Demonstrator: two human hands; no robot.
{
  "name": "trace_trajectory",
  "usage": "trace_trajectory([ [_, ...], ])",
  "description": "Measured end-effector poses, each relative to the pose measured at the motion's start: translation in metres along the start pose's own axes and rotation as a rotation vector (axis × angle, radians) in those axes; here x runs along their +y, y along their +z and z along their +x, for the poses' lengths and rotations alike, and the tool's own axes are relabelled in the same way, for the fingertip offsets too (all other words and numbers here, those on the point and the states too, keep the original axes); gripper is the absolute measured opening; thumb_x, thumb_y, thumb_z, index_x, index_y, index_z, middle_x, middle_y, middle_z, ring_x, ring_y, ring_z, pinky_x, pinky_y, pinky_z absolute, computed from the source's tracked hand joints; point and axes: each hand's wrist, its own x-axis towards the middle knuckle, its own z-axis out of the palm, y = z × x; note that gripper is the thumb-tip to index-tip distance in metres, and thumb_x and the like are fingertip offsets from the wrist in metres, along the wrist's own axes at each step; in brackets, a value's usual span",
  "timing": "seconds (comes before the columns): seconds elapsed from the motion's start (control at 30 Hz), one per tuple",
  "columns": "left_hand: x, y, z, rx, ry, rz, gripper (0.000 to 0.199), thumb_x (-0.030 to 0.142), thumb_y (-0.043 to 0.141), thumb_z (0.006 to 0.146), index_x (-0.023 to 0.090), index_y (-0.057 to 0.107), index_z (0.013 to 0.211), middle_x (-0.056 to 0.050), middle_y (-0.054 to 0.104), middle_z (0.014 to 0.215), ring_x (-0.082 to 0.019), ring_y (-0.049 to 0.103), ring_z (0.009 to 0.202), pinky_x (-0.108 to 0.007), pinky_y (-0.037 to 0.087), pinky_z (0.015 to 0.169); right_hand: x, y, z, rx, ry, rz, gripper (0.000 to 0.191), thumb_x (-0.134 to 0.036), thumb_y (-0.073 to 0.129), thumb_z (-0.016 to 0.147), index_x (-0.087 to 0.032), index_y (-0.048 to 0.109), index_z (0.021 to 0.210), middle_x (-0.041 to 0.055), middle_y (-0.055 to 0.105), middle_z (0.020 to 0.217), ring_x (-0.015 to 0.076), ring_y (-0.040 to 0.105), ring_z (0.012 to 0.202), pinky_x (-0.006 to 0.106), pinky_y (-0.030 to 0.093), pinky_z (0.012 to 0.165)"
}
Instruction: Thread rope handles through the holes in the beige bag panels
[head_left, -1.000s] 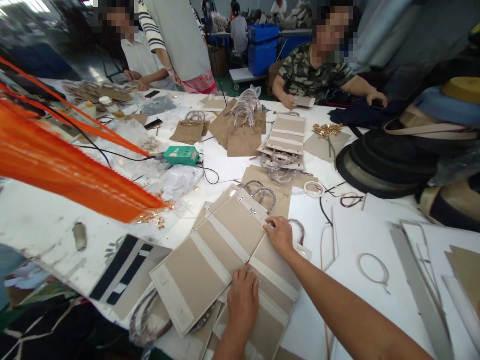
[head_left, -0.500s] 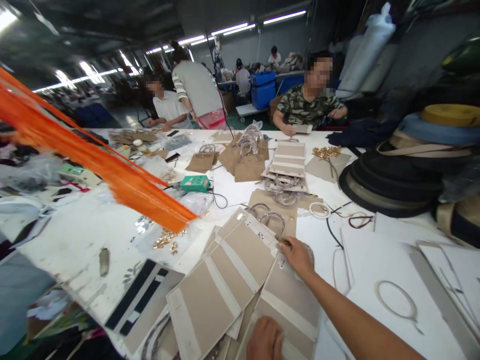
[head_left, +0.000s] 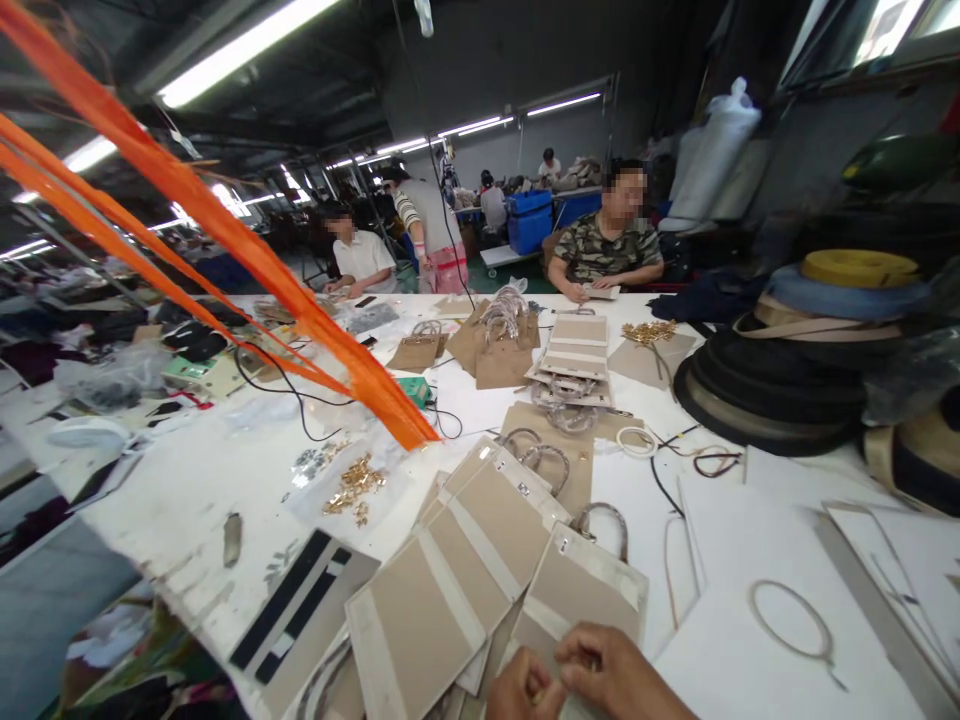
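My left hand (head_left: 525, 685) and my right hand (head_left: 611, 668) are close together at the bottom of the head view. Both have curled, pinching fingers; anything between them is too small or hidden to make out. Beneath them lies a beige bag panel (head_left: 581, 575) with pale strips across it, its near part covered by my hands. A braided bag handle (head_left: 616, 515) loops out from its far edge. To the left, more beige panels (head_left: 439, 570) are stacked in an overlapping fan, and further handles (head_left: 551, 458) stick out behind them.
Gold metal fittings (head_left: 358, 485) lie on a clear bag at left. An orange strap bundle (head_left: 330, 330) hangs across the left side. Rolls of webbing (head_left: 780, 370) are piled at right beside white sheets (head_left: 787, 560). Across the table (head_left: 187, 530), a person in camouflage (head_left: 606, 245) handles a small panel.
My right hand has drawn back from the panel's far edge to meet my left hand near its close end. The handle there is now uncovered. The camera view has tilted up slightly.
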Motion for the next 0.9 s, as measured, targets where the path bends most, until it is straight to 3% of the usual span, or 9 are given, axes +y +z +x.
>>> trace_trajectory([
  [0.1, 0.008, -0.003, -0.008, 0.005, 0.015, 0.012, 0.04, 0.055, 0.072, 0.07, 0.02, 0.052, 0.067, 0.005, 0.036, 0.056, -0.013, 0.034, 0.056, -0.027, 0.028, 0.06, -0.015, -0.013, -0.001, -0.137, 0.018, 0.035, 0.021, -0.034, 0.068, 0.072, -0.015, 0.074, 0.077, 0.0011, 0.062, 0.069, 0.0149, 0.053, 0.068, 0.025, 0.035, 0.064],
  [0.2, 0.013, -0.006, -0.014, 0.016, 0.036, -0.015, 0.034, 0.051, 0.074, 0.073, 0.02, 0.063, 0.08, 0.006, 0.036, 0.056, -0.013, 0.037, 0.058, -0.026, 0.031, 0.062, -0.027, -0.025, -0.001, -0.244, 0.044, 0.057, 0.021, -0.031, 0.073, 0.072, -0.014, 0.078, 0.084, -0.0017, 0.057, 0.065, 0.0118, 0.047, 0.064, 0.024, 0.031, 0.062],
  [0.3, 0.018, -0.008, -0.016, -0.002, 0.001, -0.121, 0.03, 0.043, 0.076, 0.074, 0.018, 0.066, 0.087, 0.008, 0.037, 0.055, -0.012, 0.038, 0.057, -0.025, 0.031, 0.061, -0.034, -0.033, 0.003, -0.284, 0.039, 0.053, 0.037, -0.038, 0.081, 0.07, -0.018, 0.079, 0.101, -0.0022, 0.058, 0.072, 0.0121, 0.049, 0.068, 0.024, 0.034, 0.065],
  [0.37, 0.022, -0.009, -0.014, -0.021, -0.044, -0.214, 0.03, 0.042, 0.074, 0.074, 0.017, 0.064, 0.088, 0.008, 0.038, 0.055, -0.012, 0.038, 0.056, -0.024, 0.032, 0.059, -0.039, -0.035, 0.006, -0.307, -0.003, 0.005, 0.039, -0.039, 0.087, 0.066, -0.02, 0.081, 0.1, -0.001, 0.06, 0.081, 0.0133, 0.052, 0.075, 0.023, 0.038, 0.07],
  [0.47, 0.027, -0.011, -0.012, -0.025, -0.113, -0.291, 0.029, 0.042, 0.07, 0.074, 0.017, 0.061, 0.088, 0.007, 0.039, 0.056, -0.013, 0.039, 0.055, -0.025, 0.033, 0.058, -0.045, -0.034, 0.013, -0.293, -0.044, -0.087, 0.029, -0.03, 0.089, 0.061, -0.019, 0.08, 0.086, -0.0002, 0.062, 0.086, 0.0145, 0.056, 0.082, 0.023, 0.04, 0.073],
  [0.67, 0.032, -0.013, -0.004, -0.037, -0.13, -0.33, 0.035, 0.049, 0.062, 0.081, 0.016, 0.062, 0.092, 0.005, 0.044, 0.061, -0.015, 0.044, 0.059, -0.026, 0.033, 0.059, -0.05, -0.027, 0.026, -0.291, -0.02, -0.273, 0.005, -0.016, 0.071, 0.072, -0.017, 0.073, 0.076, -0.0038, 0.06, 0.07, 0.01, 0.05, 0.066, 0.021, 0.032, 0.061],
  [0.8, 0.036, -0.017, 0.002, -0.158, -0.082, -0.23, 0.029, 0.037, 0.068, 0.078, 0.015, 0.07, 0.097, 0.005, 0.043, 0.06, -0.013, 0.041, 0.059, -0.027, 0.029, 0.061, -0.055, -0.032, 0.03, -0.27, -0.099, -0.458, 0.01, -0.02, 0.065, 0.079, -0.02, 0.074, 0.078, -0.0014, 0.065, 0.078, 0.0121, 0.058, 0.074, 0.023, 0.033, 0.067],
  [0.9, 0.039, -0.022, 0.005, -0.233, -0.02, -0.145, 0.018, 0.027, 0.063, 0.081, 0.016, 0.073, 0.091, 0.003, 0.046, 0.063, -0.013, 0.042, 0.063, -0.027, 0.027, 0.062, -0.059, -0.034, 0.032, -0.276, -0.112, -0.592, 0.016, -0.017, 0.061, 0.077, -0.022, 0.076, 0.082, -0.0003, 0.07, 0.086, 0.0135, 0.062, 0.078, 0.023, 0.035, 0.07],
])
